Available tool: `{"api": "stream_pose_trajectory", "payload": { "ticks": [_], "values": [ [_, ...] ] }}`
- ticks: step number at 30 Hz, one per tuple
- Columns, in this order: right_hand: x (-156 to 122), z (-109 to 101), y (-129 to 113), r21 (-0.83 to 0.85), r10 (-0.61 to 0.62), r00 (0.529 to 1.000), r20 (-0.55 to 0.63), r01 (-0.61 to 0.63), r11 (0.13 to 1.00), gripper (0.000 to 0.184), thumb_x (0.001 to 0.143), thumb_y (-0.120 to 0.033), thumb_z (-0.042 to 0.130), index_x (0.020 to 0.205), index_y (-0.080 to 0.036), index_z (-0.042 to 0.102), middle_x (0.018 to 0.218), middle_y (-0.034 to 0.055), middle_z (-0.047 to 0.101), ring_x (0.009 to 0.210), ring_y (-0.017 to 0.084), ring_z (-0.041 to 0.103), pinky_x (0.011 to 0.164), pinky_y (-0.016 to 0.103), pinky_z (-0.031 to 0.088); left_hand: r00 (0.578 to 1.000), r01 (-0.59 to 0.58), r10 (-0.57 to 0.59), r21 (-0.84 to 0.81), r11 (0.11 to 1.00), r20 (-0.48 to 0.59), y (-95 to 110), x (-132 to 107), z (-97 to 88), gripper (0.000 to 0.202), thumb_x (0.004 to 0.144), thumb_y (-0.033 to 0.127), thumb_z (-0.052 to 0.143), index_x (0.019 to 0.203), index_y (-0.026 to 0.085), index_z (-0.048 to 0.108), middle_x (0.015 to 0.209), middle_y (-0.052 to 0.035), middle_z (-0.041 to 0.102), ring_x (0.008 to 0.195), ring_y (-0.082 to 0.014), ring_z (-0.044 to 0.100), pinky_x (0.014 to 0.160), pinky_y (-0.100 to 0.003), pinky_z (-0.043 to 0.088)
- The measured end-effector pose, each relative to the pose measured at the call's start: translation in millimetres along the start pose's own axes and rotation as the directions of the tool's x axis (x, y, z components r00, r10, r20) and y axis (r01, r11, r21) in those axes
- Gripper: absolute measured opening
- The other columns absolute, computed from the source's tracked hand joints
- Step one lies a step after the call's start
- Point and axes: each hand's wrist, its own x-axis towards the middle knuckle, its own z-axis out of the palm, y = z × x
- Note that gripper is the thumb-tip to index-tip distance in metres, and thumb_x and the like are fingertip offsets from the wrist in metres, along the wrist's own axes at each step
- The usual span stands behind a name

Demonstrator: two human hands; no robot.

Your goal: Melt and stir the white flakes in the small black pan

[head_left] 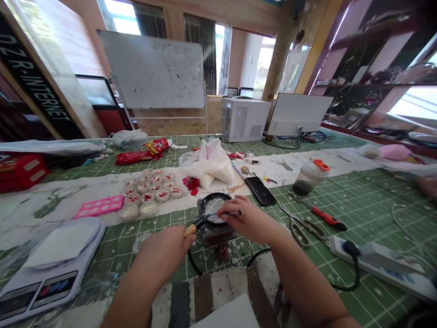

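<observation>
My left hand (166,249) is closed around the wooden handle of a small black frying pan (202,219), which rests on a small dark hot plate (218,233). White flakes or lumps (214,205) lie in the pan. Over the pan's right side, my right hand (244,216) pinches a thin blue stick (212,214) whose end reaches into the white material. Behind the pan sits a plastic bag of white granules (216,168). Left of it stand several small clear cups (148,197) with white filling, most topped with red bits.
A kitchen scale (54,282) and a pink mold (99,207) are on the left. To the right lie a black phone (260,190), scissors (302,225), a red-handled screwdriver (329,218), a shaker bottle (309,177) and a power strip (378,264). A black cable (194,262) runs near the hot plate.
</observation>
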Motion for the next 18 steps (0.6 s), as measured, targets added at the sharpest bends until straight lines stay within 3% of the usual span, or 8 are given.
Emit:
{"api": "stream_pose_trajectory", "payload": {
  "ticks": [4,8,13,18],
  "values": [
    [-1.4,-3.3,3.8,-0.076,0.095,0.993,-0.067,-0.100,0.992,0.019,0.086,-0.024,0.043,0.087,-0.021,0.062,0.090,0.0016,0.067,0.092,0.015,0.055,0.096,0.038,0.026,1.000,-0.007,0.007,0.000,1.000,0.004,-0.7,1.0,0.4,0.037,0.082,0.046,0.028,0.075,0.021,0.054,0.078,-0.0063,0.065,0.073,-0.0236,0.060,0.059,-0.030,0.037],
    [-4.2,-7.8,1.5,0.026,0.002,0.999,0.053,-0.004,1.000,0.019,0.086,-0.024,0.043,0.090,-0.023,0.062,0.092,-0.0011,0.066,0.093,0.013,0.055,0.094,0.031,0.031,1.000,0.010,-0.010,0.009,1.000,0.011,1.4,0.3,-1.8,0.037,0.082,0.046,0.029,0.075,0.020,0.055,0.077,-0.0068,0.065,0.073,-0.0227,0.060,0.059,-0.029,0.036],
    [-1.7,-7.0,3.7,-0.059,0.115,0.991,-0.062,-0.119,0.991,0.019,0.085,-0.023,0.045,0.087,-0.021,0.063,0.090,0.0012,0.067,0.094,0.015,0.054,0.097,0.038,0.025,1.000,0.023,-0.023,0.008,1.000,-0.003,2.5,-0.8,-2.4,0.037,0.082,0.045,0.030,0.075,0.019,0.055,0.077,-0.0074,0.065,0.073,-0.0224,0.060,0.058,-0.028,0.036],
    [-1.2,-5.8,6.3,0.035,0.003,0.999,0.051,-0.004,0.999,0.020,0.086,-0.026,0.043,0.092,-0.024,0.062,0.092,-0.0006,0.066,0.094,0.014,0.054,0.095,0.033,0.030,1.000,0.010,-0.010,0.007,1.000,-0.018,1.9,-0.3,-0.3,0.036,0.081,0.045,0.032,0.076,0.019,0.056,0.079,-0.0076,0.065,0.074,-0.0222,0.061,0.060,-0.029,0.037]
  ]
}}
